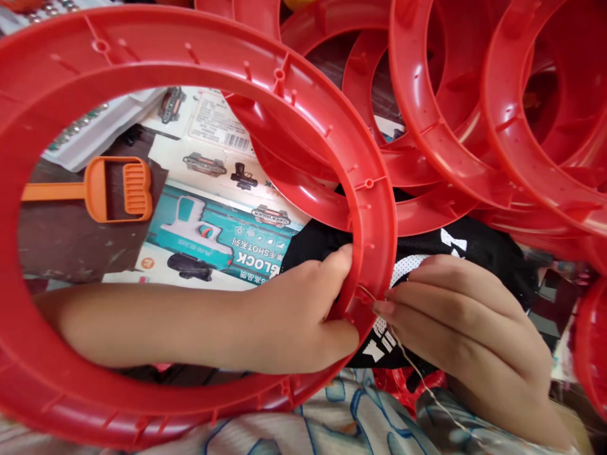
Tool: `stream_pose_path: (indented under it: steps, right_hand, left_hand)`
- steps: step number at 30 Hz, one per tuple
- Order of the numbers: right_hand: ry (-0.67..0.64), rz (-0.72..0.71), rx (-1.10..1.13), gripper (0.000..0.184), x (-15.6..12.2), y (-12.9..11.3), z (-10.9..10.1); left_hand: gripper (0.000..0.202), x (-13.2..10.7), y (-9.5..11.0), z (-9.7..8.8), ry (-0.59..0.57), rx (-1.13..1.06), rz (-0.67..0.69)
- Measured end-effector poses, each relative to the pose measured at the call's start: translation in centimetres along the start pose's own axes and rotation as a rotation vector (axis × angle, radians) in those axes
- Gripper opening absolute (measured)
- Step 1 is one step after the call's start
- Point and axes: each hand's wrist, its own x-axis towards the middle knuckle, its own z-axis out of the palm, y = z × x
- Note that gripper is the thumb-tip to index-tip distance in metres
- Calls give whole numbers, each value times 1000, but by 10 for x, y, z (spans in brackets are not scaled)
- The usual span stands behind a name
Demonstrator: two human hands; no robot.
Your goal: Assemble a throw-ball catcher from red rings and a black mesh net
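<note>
A big red plastic ring (199, 57) fills the left of the head view. My left forearm passes through its opening. My left hand (303, 316) is closed on the ring's right rim, thumb on the inner edge. My right hand (455, 322) is just to the right of that rim, fingers pressed together in a pinch on a thin pale string (417, 373). The string runs from the rim down toward my lap. Under both hands lies a black cloth (478, 240) with white marks.
Several more red rings (474, 126) are stacked behind and to the right. Through the big ring I see an orange plastic scoop (109, 188) and printed toy packaging (222, 234) on a dark surface. Patterned blue-and-white fabric (351, 411) lies at the bottom.
</note>
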Motion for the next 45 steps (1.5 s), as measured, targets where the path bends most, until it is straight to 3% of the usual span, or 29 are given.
stream_pose_path:
  steps: [3, 8, 13, 22, 31, 38, 45]
  right_hand:
    - [24, 39, -31, 17, 5, -8, -1]
    - [5, -45, 95, 6, 13, 4, 6]
    - [49, -151, 178, 16, 15, 14, 14]
    - [25, -155, 449, 21, 32, 28, 8]
    - [-27, -261, 332, 15, 30, 33, 3]
    - [-8, -248, 223, 6, 31, 30, 4]
    - [31, -8, 334, 7, 33, 25, 0]
  left_hand:
    - [48, 1, -1, 0, -20, 7, 7]
    - [48, 1, -1, 0, -24, 9, -1]
    - [53, 1, 2, 0, -36, -17, -6]
    - [59, -1, 7, 0, -21, 18, -37]
    - [59, 0, -14, 3, -11, 32, 125]
    - [54, 0, -13, 6, -27, -52, 139]
    - [65, -2, -13, 8, -61, -98, 77]
